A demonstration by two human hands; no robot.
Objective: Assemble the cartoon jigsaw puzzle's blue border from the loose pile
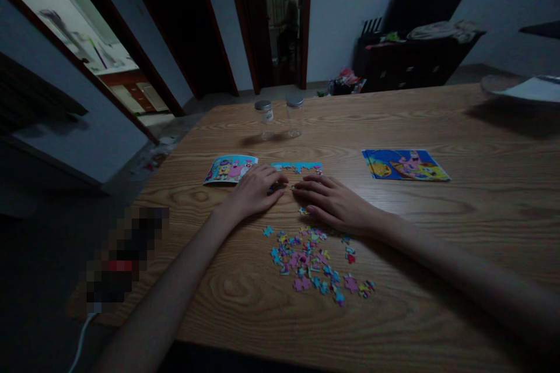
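Observation:
My left hand rests on the wooden table with fingers bent and thumb below them, around a small dark-blue puzzle piece. My right hand lies facing it, fingers stretched out, their tips at a tiny puzzle piece. Just beyond the hands runs a joined strip of light-blue puzzle. Under my right thumb's side is a loose piece. A heap of mixed puzzle pieces is spread nearer to me. The left hand partly covers a curled picture sheet with cartoon figures.
Two clear jars with metal lids, a left jar and a right jar, stand farther back. Blue cartoon picture cards lie to the right. A glass bowl sits at the far right. A person is beyond a doorway.

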